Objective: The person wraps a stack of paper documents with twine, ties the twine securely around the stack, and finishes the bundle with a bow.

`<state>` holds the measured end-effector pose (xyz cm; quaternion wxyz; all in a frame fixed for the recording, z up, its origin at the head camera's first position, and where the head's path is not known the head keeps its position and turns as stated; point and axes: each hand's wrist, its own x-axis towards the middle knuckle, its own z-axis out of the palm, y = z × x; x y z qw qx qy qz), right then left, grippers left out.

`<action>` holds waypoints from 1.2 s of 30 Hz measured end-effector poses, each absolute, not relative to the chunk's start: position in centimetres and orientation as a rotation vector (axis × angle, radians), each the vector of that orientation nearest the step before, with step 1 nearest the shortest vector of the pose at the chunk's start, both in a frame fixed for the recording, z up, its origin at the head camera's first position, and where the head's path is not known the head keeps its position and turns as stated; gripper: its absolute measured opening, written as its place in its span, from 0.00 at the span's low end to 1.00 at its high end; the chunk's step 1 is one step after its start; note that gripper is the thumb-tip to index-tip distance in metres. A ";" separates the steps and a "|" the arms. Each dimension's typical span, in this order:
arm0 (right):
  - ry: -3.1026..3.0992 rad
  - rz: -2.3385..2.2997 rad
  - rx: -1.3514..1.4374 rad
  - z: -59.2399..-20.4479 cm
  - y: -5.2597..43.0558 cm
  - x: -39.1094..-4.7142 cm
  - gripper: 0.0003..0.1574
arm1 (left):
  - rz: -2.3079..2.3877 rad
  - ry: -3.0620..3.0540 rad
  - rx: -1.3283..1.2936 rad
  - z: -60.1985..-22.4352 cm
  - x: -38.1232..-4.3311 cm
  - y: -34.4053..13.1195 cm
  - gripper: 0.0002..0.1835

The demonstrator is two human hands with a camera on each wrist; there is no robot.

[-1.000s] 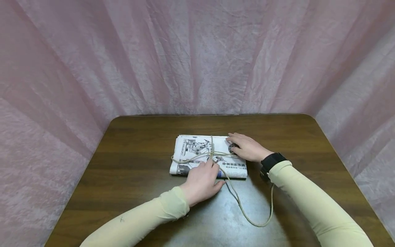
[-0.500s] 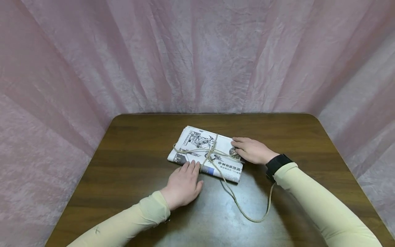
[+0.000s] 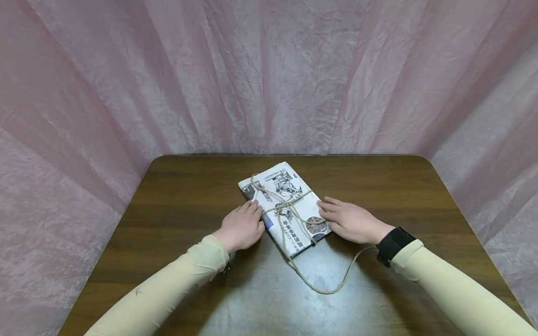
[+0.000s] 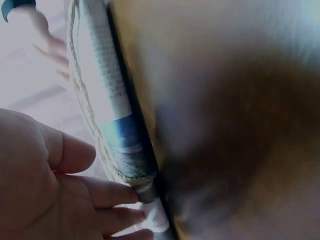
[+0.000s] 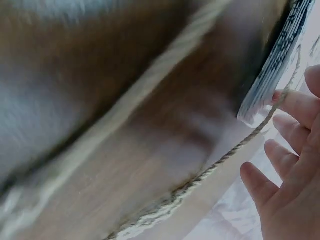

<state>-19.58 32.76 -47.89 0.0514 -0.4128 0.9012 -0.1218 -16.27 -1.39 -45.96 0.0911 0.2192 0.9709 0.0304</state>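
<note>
A folded newspaper bundle (image 3: 308,205) lies askew on the table, with beige twine (image 3: 284,205) crossing over its top and knotted near the middle. My left hand (image 3: 241,226) touches its left edge with extended fingers. In the left wrist view, the fingertips of that hand (image 4: 75,190) meet the side of the newspaper (image 4: 107,85) beside the twine. At the right edge rests my right hand (image 3: 353,221), fingers stretched forward. The right wrist view shows the twine (image 5: 237,145) passing by the fingers of this hand (image 5: 295,170) and the layered page edges (image 5: 272,70).
A loose length of twine (image 3: 328,292) loops over the table in front of the bundle and runs up toward the black band (image 3: 395,245) on the right wrist. The wooden table (image 3: 168,200) ends at a pink curtain (image 3: 269,93) behind.
The newspaper bundle has turned clockwise between my hands, from square to steeply angled. My left hand has moved off its top to the left edge; my right hand has slid to the right edge.
</note>
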 end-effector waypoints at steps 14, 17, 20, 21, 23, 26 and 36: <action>2.757 -0.256 -1.353 -47.8 31.0 -15.5 0.27 | 0.102 2.783 0.646 -46.4 -21.6 -0.7 0.29; 2.766 -0.250 -1.377 -47.9 30.8 -15.0 0.28 | 0.156 2.771 0.657 -46.4 -22.1 -0.6 0.30; 2.782 -0.293 -1.372 -48.0 30.7 -15.0 0.27 | 0.196 2.783 0.672 -46.5 -22.2 -0.6 0.30; 2.786 -0.323 -1.364 -47.9 30.6 -15.1 0.26 | 0.210 2.802 0.672 -46.5 -22.2 -0.6 0.31; 2.802 -0.396 -1.336 -47.7 30.4 -15.3 0.24 | 0.241 2.858 0.652 -46.7 -21.9 -0.5 0.31; 2.839 -0.507 -1.265 -47.2 29.4 -15.7 0.17 | 0.310 2.948 0.602 -47.0 -21.2 -0.4 0.27; 2.911 -0.558 -1.007 -47.3 24.1 -17.5 0.16 | 0.417 3.032 0.561 -47.0 -19.9 0.8 0.09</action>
